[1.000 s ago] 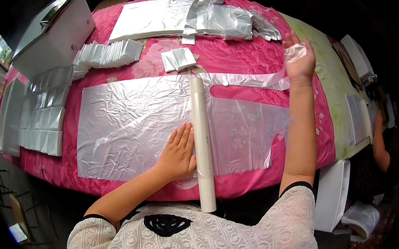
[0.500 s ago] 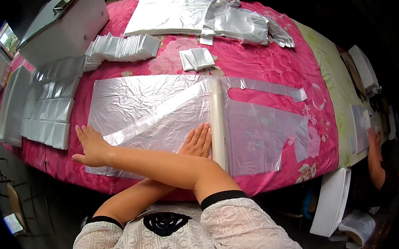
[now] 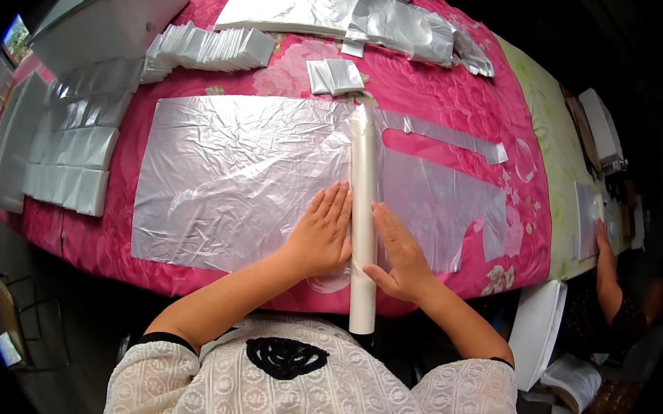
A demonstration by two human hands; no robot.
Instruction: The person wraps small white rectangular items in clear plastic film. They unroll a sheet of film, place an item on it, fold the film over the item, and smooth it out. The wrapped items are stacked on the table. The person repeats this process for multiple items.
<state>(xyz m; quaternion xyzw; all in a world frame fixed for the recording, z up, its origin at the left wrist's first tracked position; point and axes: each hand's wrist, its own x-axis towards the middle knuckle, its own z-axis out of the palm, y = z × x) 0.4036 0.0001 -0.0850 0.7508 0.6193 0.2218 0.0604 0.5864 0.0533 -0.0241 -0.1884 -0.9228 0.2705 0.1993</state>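
A thin, clear plastic sheet [image 3: 224, 174] lies spread across the table in front of me, with a long strap and curved cut-outs at its right end. Over its middle rests a long whitish roll [image 3: 362, 194], pointing toward me, its near end past the table edge. My left hand [image 3: 323, 234] presses flat on the sheet along the roll's left side, fingers stretched and together. Against the roll's right side is my right hand [image 3: 402, 260], fingers extended and thumb apart, touching it. Neither hand grasps anything.
Small folded plastic packets [image 3: 335, 76] lie beyond the sheet. More stand in a row [image 3: 211, 47] and in rows at left [image 3: 75, 165], beside white boxes [image 3: 119, 15]. A stack of plastic sheets [image 3: 290, 2] lies at the back. Another person's hand [image 3: 602, 235] works at far right.
My right arm was crossed over the left, its hand at the sheet's left end; now it is uncrossed and beside the roll. The diagonal folded strip on the sheet's left part now lies flat.
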